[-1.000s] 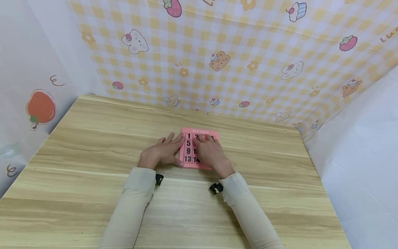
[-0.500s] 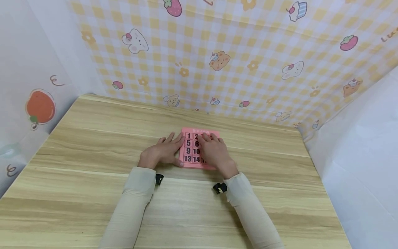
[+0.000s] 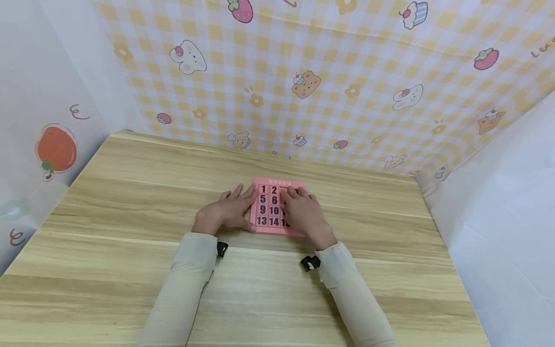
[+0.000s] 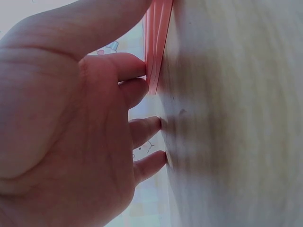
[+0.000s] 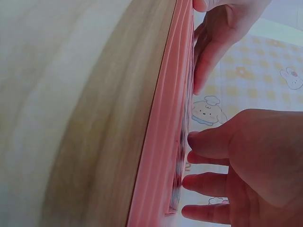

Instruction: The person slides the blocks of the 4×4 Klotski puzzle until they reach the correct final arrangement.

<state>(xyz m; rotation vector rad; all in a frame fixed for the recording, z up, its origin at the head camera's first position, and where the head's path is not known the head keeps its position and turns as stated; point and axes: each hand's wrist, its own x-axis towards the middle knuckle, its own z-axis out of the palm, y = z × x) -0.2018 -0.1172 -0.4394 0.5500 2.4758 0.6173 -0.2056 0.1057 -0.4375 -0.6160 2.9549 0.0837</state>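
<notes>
A pink sliding number puzzle [image 3: 268,231] lies flat on the wooden table. Black numerals mark its tiles; 1, 2, 5, 6, 9, 10, 13 and 14 show plainly. My left hand [image 3: 227,210] rests along the puzzle's left side, thumb by the near corner and fingers spread toward the far end. In the left wrist view its index and middle fingertips touch the pink edge, while two other fingertips meet the table. My right hand [image 3: 301,209] lies over the right columns, fingertips on the tiles around a gap right of the 2. It hides most of the tiles there.
The pale wooden table [image 3: 151,274] extends all round the puzzle. Behind it hangs a yellow checked cloth [image 3: 277,67] with cartoon prints, and white sheets [image 3: 511,193] close off the sides. A black wrist strap piece [image 3: 310,263] sits by the right cuff.
My right hand has shifted to the right across the puzzle, uncovering the 2, 6, 10 and part of the 15. My left hand has stayed in place.
</notes>
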